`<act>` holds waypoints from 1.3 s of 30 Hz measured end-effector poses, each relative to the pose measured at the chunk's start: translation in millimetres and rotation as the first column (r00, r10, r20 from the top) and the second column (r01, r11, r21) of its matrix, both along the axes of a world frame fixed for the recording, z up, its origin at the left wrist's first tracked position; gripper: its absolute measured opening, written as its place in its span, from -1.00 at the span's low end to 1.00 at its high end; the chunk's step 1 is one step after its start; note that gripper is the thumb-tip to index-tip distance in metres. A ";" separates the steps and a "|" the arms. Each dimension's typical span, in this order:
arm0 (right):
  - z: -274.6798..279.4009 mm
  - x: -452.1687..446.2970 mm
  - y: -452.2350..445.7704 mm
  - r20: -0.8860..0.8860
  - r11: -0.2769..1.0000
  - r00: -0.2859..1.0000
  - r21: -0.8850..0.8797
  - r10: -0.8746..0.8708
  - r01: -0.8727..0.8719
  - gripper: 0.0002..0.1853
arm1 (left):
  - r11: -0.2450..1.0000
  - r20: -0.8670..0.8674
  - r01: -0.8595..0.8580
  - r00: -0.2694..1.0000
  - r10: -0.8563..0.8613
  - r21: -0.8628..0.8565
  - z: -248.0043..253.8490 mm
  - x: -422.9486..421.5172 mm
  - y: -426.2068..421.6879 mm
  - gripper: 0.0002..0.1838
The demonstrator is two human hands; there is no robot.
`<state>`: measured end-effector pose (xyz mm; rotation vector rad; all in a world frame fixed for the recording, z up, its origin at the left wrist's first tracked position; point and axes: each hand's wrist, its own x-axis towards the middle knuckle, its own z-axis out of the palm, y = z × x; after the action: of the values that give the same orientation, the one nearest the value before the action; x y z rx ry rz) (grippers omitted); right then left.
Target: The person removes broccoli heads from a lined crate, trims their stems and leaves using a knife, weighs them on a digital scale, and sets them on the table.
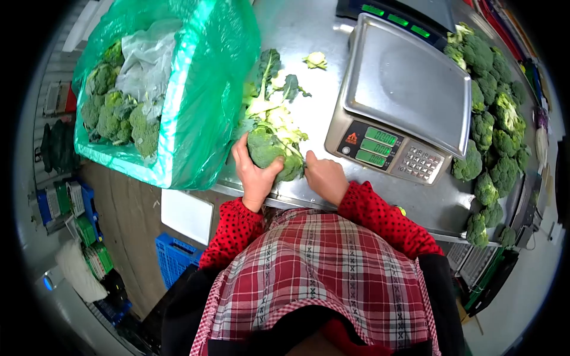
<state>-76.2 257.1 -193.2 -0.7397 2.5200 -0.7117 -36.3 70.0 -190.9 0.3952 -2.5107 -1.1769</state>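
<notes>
A head of broccoli [265,147] lies on its side near the front edge of the steel table [323,98]. My left hand [255,173] is wrapped round it, with the thumb over the florets. Just right of the broccoli, my right hand [326,178] is closed, its fingertips beside the head. Whatever those fingers hold, if anything, is hidden. Cut stalks and leaves [261,107] are piled beyond the broccoli, and a small pale trimming [315,60] rests farther back.
To the left stands a container lined with a green plastic bag [211,95], with several broccoli heads [116,121] inside. A weighing scale [409,89] occupies the table right of my hands. Many more broccoli heads [502,142] are heaped along the right side. A blue crate [175,256] sits below.
</notes>
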 end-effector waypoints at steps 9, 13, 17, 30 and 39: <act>-22.2 -35.6 -28.1 0.052 0.991 0.991 0.056 -0.122 0.119 -0.80 | 0.982 0.145 -0.060 0.986 0.086 -0.181 -10.9 -33.0 -10.2 -0.11; -40.6 -58.5 -44.2 0.086 0.994 0.994 0.097 -0.066 0.057 -0.70 | 0.963 0.174 -0.046 0.980 0.095 -0.264 -10.4 -51.4 -11.6 -0.12; -89.7 -62.7 -56.2 0.065 0.993 0.997 -0.104 -0.040 0.047 -0.62 | 0.826 0.080 0.176 0.984 -0.158 -0.536 1.2 -53.5 3.9 -0.07; -61.4 1.0 -27.3 0.181 0.841 0.964 -0.476 -0.194 0.258 -0.65 | 0.869 0.250 -0.209 0.963 0.102 0.449 -10.6 -18.2 -51.5 -0.11; -77.8 13.5 -12.0 0.281 0.813 0.913 -0.428 -0.295 0.395 -0.56 | 0.857 -0.109 0.135 0.970 -0.216 -0.497 -2.7 -8.4 -28.2 -0.15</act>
<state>-62.7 245.1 -271.1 -0.3172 2.3264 -1.4989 -44.7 41.8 -193.6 -0.0644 -2.6161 -0.5566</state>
